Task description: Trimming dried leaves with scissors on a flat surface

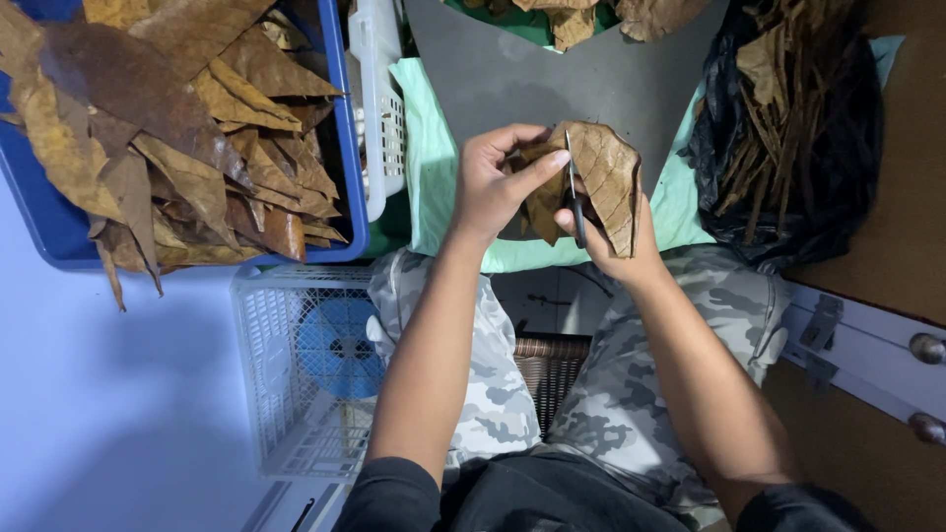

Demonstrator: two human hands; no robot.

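Note:
A dry brown leaf [603, 177] is held up over my lap, above a grey sheet [552, 79]. My left hand [493, 182] pinches the leaf's left edge with thumb and fingers. My right hand [606, 241] sits under and behind the leaf, mostly hidden by it, and grips a thin dark metal blade [574, 197] that stands upright against the leaf's face. The leaf is folded or curled around my right fingers.
A blue crate [350, 148] heaped with dry brown leaves stands at the left. A white plastic basket [286, 374] lies below it, another white basket [384, 108] beside it. A black bag [788, 128] of leaf stems sits at the right. A pale green cloth [429, 167] underlies the grey sheet.

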